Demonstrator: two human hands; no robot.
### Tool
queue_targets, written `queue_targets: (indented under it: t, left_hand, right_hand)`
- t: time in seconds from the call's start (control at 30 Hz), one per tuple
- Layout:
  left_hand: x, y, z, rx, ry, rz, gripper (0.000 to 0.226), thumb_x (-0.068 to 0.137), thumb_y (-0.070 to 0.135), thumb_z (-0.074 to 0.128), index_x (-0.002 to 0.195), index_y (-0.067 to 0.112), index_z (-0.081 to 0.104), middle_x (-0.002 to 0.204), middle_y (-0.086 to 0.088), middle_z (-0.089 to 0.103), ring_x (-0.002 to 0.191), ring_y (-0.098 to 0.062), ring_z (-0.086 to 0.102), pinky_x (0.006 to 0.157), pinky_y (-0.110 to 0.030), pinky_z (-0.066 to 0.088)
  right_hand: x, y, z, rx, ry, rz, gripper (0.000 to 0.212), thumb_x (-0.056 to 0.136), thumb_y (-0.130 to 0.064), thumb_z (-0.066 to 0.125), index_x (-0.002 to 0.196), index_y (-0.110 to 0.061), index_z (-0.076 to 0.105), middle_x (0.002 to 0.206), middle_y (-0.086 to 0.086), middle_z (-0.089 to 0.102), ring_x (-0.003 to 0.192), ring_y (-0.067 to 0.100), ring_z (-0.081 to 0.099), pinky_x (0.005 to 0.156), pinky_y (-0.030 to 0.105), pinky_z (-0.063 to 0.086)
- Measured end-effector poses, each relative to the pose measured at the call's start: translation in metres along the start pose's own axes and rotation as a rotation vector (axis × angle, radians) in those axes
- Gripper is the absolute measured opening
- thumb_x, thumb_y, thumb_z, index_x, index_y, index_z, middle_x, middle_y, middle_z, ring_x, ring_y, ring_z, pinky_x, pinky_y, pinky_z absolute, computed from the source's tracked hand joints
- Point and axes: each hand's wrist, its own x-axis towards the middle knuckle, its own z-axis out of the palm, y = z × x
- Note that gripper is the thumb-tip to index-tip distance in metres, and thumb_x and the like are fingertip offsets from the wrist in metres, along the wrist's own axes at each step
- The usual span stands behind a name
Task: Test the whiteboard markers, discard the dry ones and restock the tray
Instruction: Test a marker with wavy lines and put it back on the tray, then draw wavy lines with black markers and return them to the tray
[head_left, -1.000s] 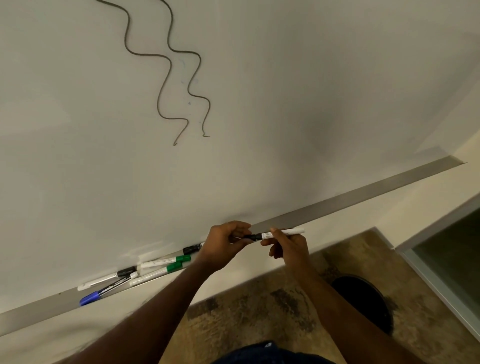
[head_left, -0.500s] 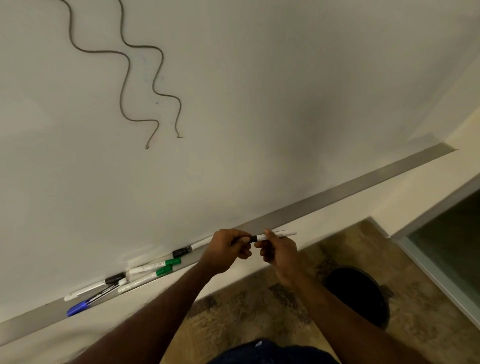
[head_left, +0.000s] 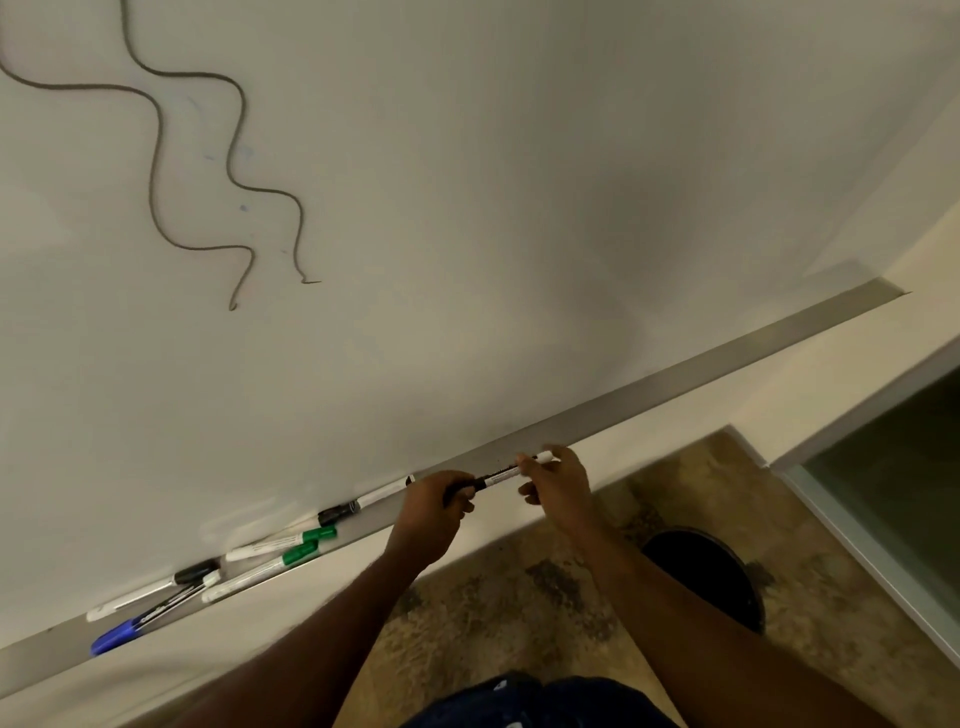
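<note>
A: What do the fingers hold?
B: I see the left hand (head_left: 431, 506) with its fingers (head_left: 460, 503) curled round the black cap end of a slim white-barrelled marker (head_left: 498, 474). The right hand (head_left: 558, 480) pinches its barrel, just over the long grey metal tray (head_left: 675, 387).
A: And in the tray?
B: Left of the hands lie two black-capped markers (head_left: 363, 501), two green-capped markers (head_left: 283, 543) and one blue-capped marker (head_left: 117, 638). The round black bin (head_left: 711, 577) stands on the floor (head_left: 493, 613); I can't see its contents.
</note>
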Motion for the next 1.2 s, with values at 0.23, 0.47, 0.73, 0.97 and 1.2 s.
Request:
queue_targets:
  t: [0.23, 0.47, 0.73, 0.97, 1.2]
  left_hand:
    - [0.019, 0.002, 0.005, 0.218, 0.076, 0.059, 0.019, 0.092, 0.014, 0.062, 0.107, 0.019, 0.072, 0.096, 0.004, 0.059, 0.086, -0.014, 0.056, 0.073, -0.026, 0.045]
    - [0.035, -0.001, 0.011, 0.413, 0.066, -0.025, 0.025, 0.092, 0.014, 0.055, 0.106, 0.026, 0.072, 0.102, 0.002, 0.062, 0.093, -0.021, 0.059, 0.074, -0.031, 0.048]
    - [0.042, -0.007, 0.017, 0.454, 0.046, -0.079, 0.025, 0.093, 0.011, 0.053, 0.100, 0.020, 0.075, 0.102, -0.004, 0.058, 0.091, -0.027, 0.061, 0.068, -0.029, 0.038]
    - [0.041, -0.011, 0.015, 0.509, 0.034, -0.064, 0.021, 0.092, 0.012, 0.051, 0.093, 0.017, 0.072, 0.100, -0.007, 0.059, 0.087, -0.029, 0.061, 0.064, -0.030, 0.039]
    - [0.030, -0.016, 0.005, 0.509, 0.086, 0.000, 0.023, 0.094, 0.017, 0.052, 0.108, 0.016, 0.070, 0.109, -0.005, 0.061, 0.098, -0.029, 0.061, 0.078, -0.035, 0.051]
  right_hand:
    - [0.046, 0.005, -0.011, -0.322, -0.003, -0.155, 0.013, 0.086, -0.016, 0.071, 0.098, -0.012, 0.066, 0.091, 0.006, 0.069, 0.078, 0.017, 0.064, 0.077, 0.033, 0.053]
    - [0.062, -0.008, -0.011, -0.722, -0.129, -0.416, 0.014, 0.085, -0.013, 0.069, 0.097, -0.007, 0.074, 0.098, 0.011, 0.070, 0.090, 0.026, 0.064, 0.083, 0.038, 0.053]
    - [0.072, 0.000, -0.017, -1.057, -0.246, -0.605, 0.015, 0.089, -0.024, 0.067, 0.099, -0.015, 0.074, 0.101, 0.007, 0.065, 0.091, 0.024, 0.062, 0.082, 0.035, 0.052]
    - [0.074, 0.000, -0.017, -1.089, -0.263, -0.660, 0.018, 0.086, -0.029, 0.070, 0.100, -0.018, 0.074, 0.099, 0.007, 0.065, 0.093, 0.026, 0.060, 0.086, 0.039, 0.049]
    - [0.069, -0.003, -0.011, -1.038, -0.268, -0.664, 0.019, 0.086, -0.029, 0.066, 0.100, -0.016, 0.072, 0.100, 0.006, 0.065, 0.092, 0.026, 0.061, 0.086, 0.040, 0.050]
